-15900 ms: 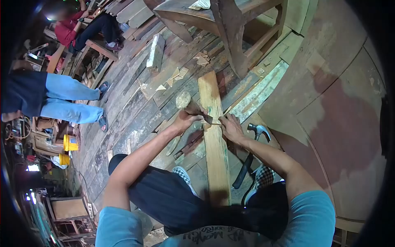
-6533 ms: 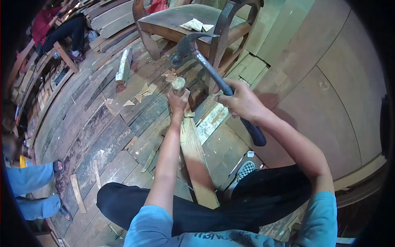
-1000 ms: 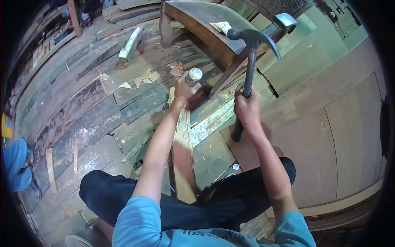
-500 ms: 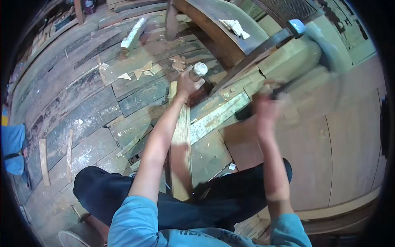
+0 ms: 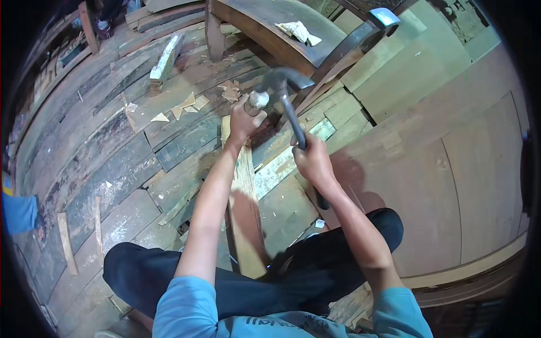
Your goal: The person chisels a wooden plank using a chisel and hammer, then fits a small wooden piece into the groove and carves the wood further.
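The largest thing is the floor of worn grey-brown wooden planks (image 5: pixel 112 152), which gives wide open room to the left of the person's arms. On the right, flat brown wooden panels (image 5: pixel 406 197) cover the side, and their near edge runs close by the right arm. Above stands a dark brown wooden chair with a curved arm (image 5: pixel 262 35); its front edge limits the room beyond the hands. The long pale wooden board (image 5: pixel 244 180) lies on the floor, from between the knees to just past the left hand (image 5: pixel 242 123), with both long edges visible in the middle part. A short whitish wooden block (image 5: pixel 167 59) lies well apart from the board. The claw hammer with black handle and dark metal head (image 5: pixel 294 121) is raised, and the grip of the right hand (image 5: pixel 313 161) is closed around its handle. The left grip is closed on a round wooden tool handle with whitish end (image 5: pixel 258 99), above the board; its lower part is hidden. The hammer head is just beside this end, but I cannot tell if they touch. Smallest are the thin, pale, angular wood chips (image 5: pixel 186 106), scattered left of the board's far end.
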### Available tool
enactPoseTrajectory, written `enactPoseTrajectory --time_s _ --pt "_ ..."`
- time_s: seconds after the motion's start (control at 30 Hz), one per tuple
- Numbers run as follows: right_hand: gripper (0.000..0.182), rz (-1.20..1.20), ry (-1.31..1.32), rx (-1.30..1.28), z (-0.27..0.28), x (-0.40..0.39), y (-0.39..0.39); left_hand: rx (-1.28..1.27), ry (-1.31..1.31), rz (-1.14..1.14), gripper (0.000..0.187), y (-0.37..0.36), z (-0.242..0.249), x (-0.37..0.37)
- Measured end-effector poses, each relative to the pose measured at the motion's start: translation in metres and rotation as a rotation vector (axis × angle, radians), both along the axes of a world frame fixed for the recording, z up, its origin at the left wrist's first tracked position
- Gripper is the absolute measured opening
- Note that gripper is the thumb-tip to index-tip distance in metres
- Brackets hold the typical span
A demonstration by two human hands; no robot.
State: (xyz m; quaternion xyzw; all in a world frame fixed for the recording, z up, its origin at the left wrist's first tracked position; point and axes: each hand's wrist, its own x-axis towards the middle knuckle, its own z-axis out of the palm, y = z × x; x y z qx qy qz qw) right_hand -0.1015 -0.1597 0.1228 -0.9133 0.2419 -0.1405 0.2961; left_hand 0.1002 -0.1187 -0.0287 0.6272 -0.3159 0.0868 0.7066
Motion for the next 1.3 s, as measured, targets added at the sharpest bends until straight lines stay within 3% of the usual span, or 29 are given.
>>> enactPoseTrajectory --time_s 0.13,0.23,0.27,0.33,0.4,0.43,0.5,0.63,0.73,0.8,0.87,0.97,1.03,1.07,1.13,1.2,1.27,1.3 --pt "0.008 -0.024 -0.337 -0.002 0.042 0.011 -0.005 0.044 -0.145 0.151 0.043 -0.006 -0.01 0.003" --pt "0.001 -0.055 -0.624 0.164 0.09 0.011 0.003 0.026 -0.052 0.048 0.037 0.002 0.011 -0.005" --pt "0.007 -0.041 -0.694 0.214 0.094 0.013 0.007 0.025 -0.052 0.05 0.037 0.004 0.011 -0.005" --pt "0.008 -0.101 -0.649 0.135 0.063 0.011 0.002 0.078 -0.004 0.047 0.036 0.011 0.012 -0.01" --pt "0.01 0.128 -0.03 -0.463 -0.008 -0.004 -0.033 0.076 0.02 0.023 0.039 0.011 0.019 -0.01" --pt "0.01 0.11 -0.064 -0.482 0.009 -0.001 -0.027 0.05 0.066 0.014 0.043 0.008 0.018 -0.01" --pt "0.006 0.07 -0.059 -0.035 0.044 0.007 -0.009 -0.026 -0.061 0.023 0.043 0.001 0.018 -0.001" --pt "0.006 -0.034 -0.385 0.235 0.073 0.014 0.002 0.069 -0.103 0.035 0.031 0.006 0.016 -0.008" --pt "0.009 -0.022 -0.306 0.014 0.034 0.004 -0.011 0.025 -0.071 0.048 0.033 0.006 0.016 -0.006" --pt "0.014 0.022 0.049 -0.001 0.013 -0.001 -0.009 -0.012 -0.079 0.075 0.036 0.004 0.015 -0.005" --pt "0.015 0.047 0.048 -0.019 0.007 0.003 -0.01 -0.003 -0.01 -0.004 0.038 0.008 0.017 -0.008" --pt "0.009 0.042 -0.254 0.162 0.027 0.011 -0.011 0.006 -0.048 0.056 0.042 -0.001 0.003 -0.002" --pt "0.012 -0.041 -0.355 0.141 0.066 0.004 -0.001 0.057 -0.06 0.136 0.042 -0.006 -0.008 0.003" --pt "0.012 -0.007 -0.492 0.273 0.077 0.002 0.0 0.048 -0.065 0.089 0.039 0.002 0.011 -0.004" --pt "0.013 -0.094 -0.669 0.17 0.069 0.006 0.005 0.064 -0.027 0.028 0.036 0.001 0.005 -0.001" --pt "0.01 -0.109 -0.353 -0.213 0.022 -0.003 0.0 0.022 -0.022 0.038 0.036 0.002 0.005 -0.007" --pt "0.013 -0.007 0.14 -0.091 -0.007 -0.002 -0.017 -0.065 0.04 0.013 0.035 0.002 0.016 -0.009" --pt "0.012 -0.012 0.007 -0.029 0.001 -0.004 -0.017 -0.073 -0.045 0.029 0.036 0.001 0.012 -0.008"
